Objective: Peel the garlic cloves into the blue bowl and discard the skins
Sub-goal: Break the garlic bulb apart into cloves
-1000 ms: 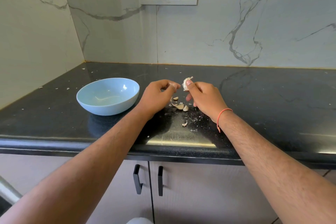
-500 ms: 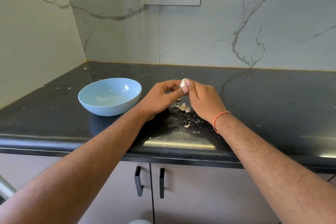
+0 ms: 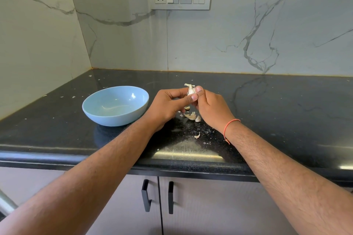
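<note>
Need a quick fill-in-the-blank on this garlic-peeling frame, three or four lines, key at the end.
1. Both hands pinch one garlic piece above the ____ countertop.
2. The blue bowl sits on the ____ hand's side.
3. Loose garlic skins lie on the countertop, not in the ____.
4. An orange thread circles the ____ wrist, behind the right hand.

Missing words: black; left; bowl; right

Even, soft daylight; scene bright, no harsh shadows. Glare patch lay on the black countertop (image 3: 267,105) at its front edge, around 6 o'clock of centre, with a smaller glint toward 4 o'clock. Faint highlight sat inside the blue bowl (image 3: 89,109). Wide-angle bending showed at both edges. Focus was sharp throughout; forearms nearest the lens slightly soft.
</note>
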A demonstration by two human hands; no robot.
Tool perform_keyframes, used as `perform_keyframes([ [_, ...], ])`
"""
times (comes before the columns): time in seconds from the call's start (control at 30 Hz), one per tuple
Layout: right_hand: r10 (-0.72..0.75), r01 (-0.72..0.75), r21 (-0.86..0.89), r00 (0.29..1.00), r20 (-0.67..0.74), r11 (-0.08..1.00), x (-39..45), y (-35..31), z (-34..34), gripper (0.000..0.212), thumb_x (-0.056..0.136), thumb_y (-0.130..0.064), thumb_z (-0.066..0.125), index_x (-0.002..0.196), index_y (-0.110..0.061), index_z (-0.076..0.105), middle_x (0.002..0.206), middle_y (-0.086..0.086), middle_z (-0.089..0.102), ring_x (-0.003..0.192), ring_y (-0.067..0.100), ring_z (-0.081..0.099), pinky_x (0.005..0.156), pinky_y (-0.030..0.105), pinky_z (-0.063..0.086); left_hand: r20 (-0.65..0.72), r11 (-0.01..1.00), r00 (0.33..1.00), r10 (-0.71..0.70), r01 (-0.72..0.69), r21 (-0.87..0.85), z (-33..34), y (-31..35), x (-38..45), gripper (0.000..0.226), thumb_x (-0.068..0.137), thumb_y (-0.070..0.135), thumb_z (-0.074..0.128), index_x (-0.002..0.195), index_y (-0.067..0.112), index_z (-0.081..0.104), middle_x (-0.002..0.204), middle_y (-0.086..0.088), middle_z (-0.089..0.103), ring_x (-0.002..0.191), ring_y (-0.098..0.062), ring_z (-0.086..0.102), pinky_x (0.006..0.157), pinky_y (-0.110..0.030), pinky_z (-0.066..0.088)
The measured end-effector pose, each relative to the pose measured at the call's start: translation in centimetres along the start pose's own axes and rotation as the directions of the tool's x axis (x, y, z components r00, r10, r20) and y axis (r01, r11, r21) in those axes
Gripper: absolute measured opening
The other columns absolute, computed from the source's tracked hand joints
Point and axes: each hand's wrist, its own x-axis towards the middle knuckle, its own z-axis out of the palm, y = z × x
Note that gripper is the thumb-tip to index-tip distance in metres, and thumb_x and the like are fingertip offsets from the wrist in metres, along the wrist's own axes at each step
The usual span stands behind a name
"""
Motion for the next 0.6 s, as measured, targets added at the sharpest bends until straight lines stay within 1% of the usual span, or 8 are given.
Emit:
perform_keyframes([
  [0.17, 0.027, -0.027, 0.033, 1.0, 0.016, 0.999, 0.1, -0.1, 0.0, 0.055, 0.114, -0.042, 0.025, 0.07, -0.029, 0.056, 0.068, -0.008, 0.062, 0.065, 0.004, 0.058, 0.056, 0.02, 0.035, 0.017, 1.0, 1.0, -0.01, 0.01, 0.018, 0.0, 0.2, -0.1, 0.02, 0.1, 0.009, 0.07, 0.117, 0.004, 0.078, 0.075, 0.011, 0.076, 0.061, 0.005, 0.063, 0.05, -0.008, 0.042],
  [0.2, 0.028, -0.028, 0.042, 1.0, 0.015, 0.999, 0.1, -0.1, -0.1, 0.056, 0.114, -0.042, 0.025, 0.069, -0.028, 0.055, 0.067, -0.007, 0.061, 0.062, 0.003, 0.058, 0.055, 0.019, 0.035, 0.02, 1.0, 1.0, -0.01, 0.01, 0.019, 0.1, 0.2, -0.1, 0.018, 0.1, 0.01, 0.07, 0.115, 0.005, 0.078, 0.076, 0.01, 0.077, 0.06, 0.004, 0.063, 0.049, -0.009, 0.042],
  [0.27, 0.024, -0.025, 0.076, 1.0, 0.011, 0.997, 0.0, 0.0, -0.3, 0.057, 0.114, -0.043, 0.028, 0.067, -0.026, 0.056, 0.064, -0.006, 0.061, 0.055, -0.001, 0.058, 0.05, 0.013, 0.035, 0.012, 1.0, 1.0, -0.013, 0.012, 0.019, 0.1, 0.2, -0.1, 0.015, 0.099, 0.013, 0.072, 0.111, 0.011, 0.08, 0.08, 0.005, 0.077, 0.06, 0.003, 0.062, 0.049, -0.01, 0.042],
  [0.33, 0.016, -0.017, 0.102, 1.0, 0.002, 0.995, -0.1, 0.1, -0.5, 0.054, 0.113, -0.044, 0.032, 0.069, -0.026, 0.059, 0.063, -0.007, 0.063, 0.051, -0.005, 0.056, 0.05, 0.01, 0.038, -0.003, 0.999, 1.0, -0.027, 0.027, 0.031, -0.1, -0.1, 0.1, 0.016, 0.097, 0.018, 0.076, 0.111, 0.017, 0.081, 0.086, 0.003, 0.078, 0.062, 0.001, 0.06, 0.051, -0.012, 0.042],
  [0.4, 0.016, -0.016, 0.126, 1.0, -0.005, 0.992, -0.1, 0.4, -0.5, 0.048, 0.111, -0.047, 0.037, 0.075, -0.027, 0.063, 0.068, -0.007, 0.069, 0.054, -0.006, 0.058, 0.051, 0.01, 0.038, -0.015, 0.999, 0.999, -0.041, 0.042, 0.031, -0.2, -0.4, 0.2, 0.017, 0.095, 0.019, 0.078, 0.111, 0.019, 0.081, 0.084, 0.009, 0.077, 0.064, 0.002, 0.059, 0.052, -0.012, 0.041],
  [0.47, 0.028, -0.025, 0.178, 1.0, -0.014, 0.984, 0.0, 0.6, -0.4, 0.039, 0.109, -0.046, 0.045, 0.084, -0.028, 0.069, 0.074, -0.007, 0.074, 0.056, -0.006, 0.06, 0.058, 0.016, 0.043, -0.026, 0.999, 0.998, -0.049, 0.049, 0.022, -0.3, -0.6, 0.4, 0.019, 0.093, 0.015, 0.079, 0.112, 0.016, 0.081, 0.084, 0.011, 0.077, 0.065, 0.003, 0.061, 0.052, -0.01, 0.041],
  [0.53, 0.036, -0.03, 0.274, 0.999, -0.019, 0.961, 0.0, 0.7, -0.5, 0.028, 0.106, -0.042, 0.055, 0.094, -0.027, 0.075, 0.078, -0.011, 0.076, 0.058, -0.007, 0.061, 0.065, 0.02, 0.046, -0.036, 0.998, 0.998, -0.06, 0.061, 0.031, -0.4, -0.6, 0.4, 0.022, 0.092, 0.015, 0.081, 0.114, 0.015, 0.08, 0.089, 0.005, 0.079, 0.068, 0.001, 0.064, 0.051, -0.012, 0.042],
  [0.6, 0.023, -0.022, 0.358, 1.0, 0.003, 0.934, 0.0, 0.9, -0.5, 0.015, 0.102, -0.037, 0.063, 0.103, -0.03, 0.077, 0.084, -0.013, 0.078, 0.063, -0.006, 0.063, 0.071, 0.022, 0.049, -0.042, 0.996, 0.996, -0.078, 0.08, 0.038, -0.5, -0.9, 0.5, 0.025, 0.09, 0.016, 0.083, 0.115, 0.019, 0.08, 0.095, 0.0, 0.081, 0.07, -0.006, 0.065, 0.048, -0.017, 0.042],
])
